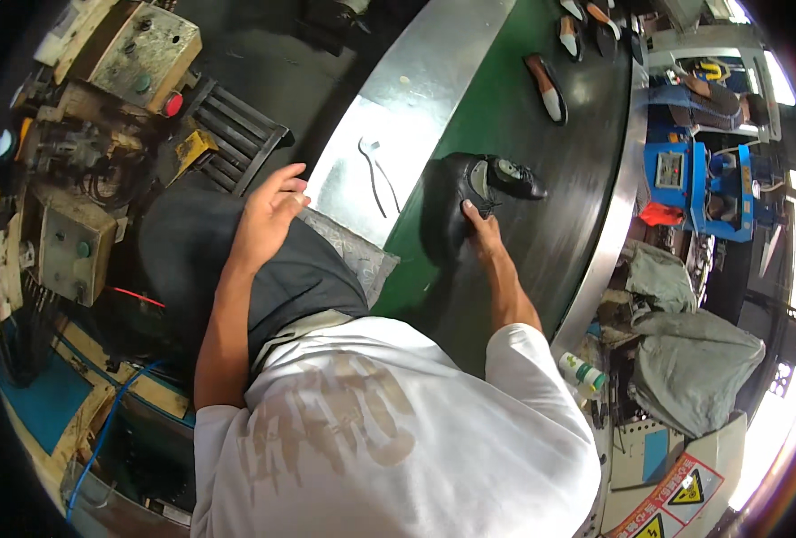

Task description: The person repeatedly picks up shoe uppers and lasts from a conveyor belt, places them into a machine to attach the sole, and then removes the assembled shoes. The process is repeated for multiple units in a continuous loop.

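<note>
My right hand [483, 231] grips a black lace-up shoe [456, 193], with the thumb over its upper and the other fingers mostly hidden. Against that shoe, on the dark conveyor belt [559, 161], rests a second black shoe [525, 183]. My left hand [270, 220] is raised over my dark trousers, holding nothing, its fingers stretched out and slightly bent. Nearest to it, a pair of pincers [378, 179] lies on the shiny metal ledge [344, 179] along the belt.
Farther up the belt are a brown-and-white shoe [546, 88] and several others. Machine control boxes [133, 58] and a slatted black seat [232, 134] stand at left. Beyond the belt are a blue machine [698, 184], grey cloth covers [694, 359] and a person [707, 103].
</note>
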The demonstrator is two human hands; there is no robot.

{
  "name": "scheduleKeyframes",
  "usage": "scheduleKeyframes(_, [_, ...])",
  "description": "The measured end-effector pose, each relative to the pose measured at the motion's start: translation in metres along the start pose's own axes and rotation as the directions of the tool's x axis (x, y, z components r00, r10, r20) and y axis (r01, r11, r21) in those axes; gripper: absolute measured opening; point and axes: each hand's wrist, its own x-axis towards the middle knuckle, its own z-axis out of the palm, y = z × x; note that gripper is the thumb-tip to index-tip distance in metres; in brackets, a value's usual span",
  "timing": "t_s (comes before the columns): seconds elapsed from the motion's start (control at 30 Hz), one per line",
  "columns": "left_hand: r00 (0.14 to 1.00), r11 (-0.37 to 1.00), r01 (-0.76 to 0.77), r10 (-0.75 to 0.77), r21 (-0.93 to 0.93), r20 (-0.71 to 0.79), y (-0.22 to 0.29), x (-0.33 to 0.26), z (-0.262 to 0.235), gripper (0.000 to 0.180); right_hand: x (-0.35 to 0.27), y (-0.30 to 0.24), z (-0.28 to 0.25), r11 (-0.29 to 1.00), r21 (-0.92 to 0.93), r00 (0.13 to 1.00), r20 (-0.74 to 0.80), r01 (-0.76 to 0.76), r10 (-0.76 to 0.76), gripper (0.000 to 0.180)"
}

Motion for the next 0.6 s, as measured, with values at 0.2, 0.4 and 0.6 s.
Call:
scheduleKeyframes(0.2, [0.989,0.99,-0.138,0.137,-0.015,-0.052,0.045,0.002,-0.029,0.057,-0.018,-0.025,0.18,0.688,0.575,0.787,0.617,-0.442,-0.011,0.073])
scheduleKeyframes(0.4, [0.879,0.904,-0.352,0.409,0.242,-0.246,0.054,-0.022,-0.118,0.049,-0.094,-0.074,0.364,0.746,0.132,0.172,0.985,-0.652,-0.024,0.103])
scheduleKeyframes(0.6, [0.531,0.818,-0.004,0.489,0.575,-0.692,0.005,-0.102,-0.17,0.024,-0.128,-0.083,0.432,0.974,-0.149,0.335,0.921,-0.169,0.199,0.095])
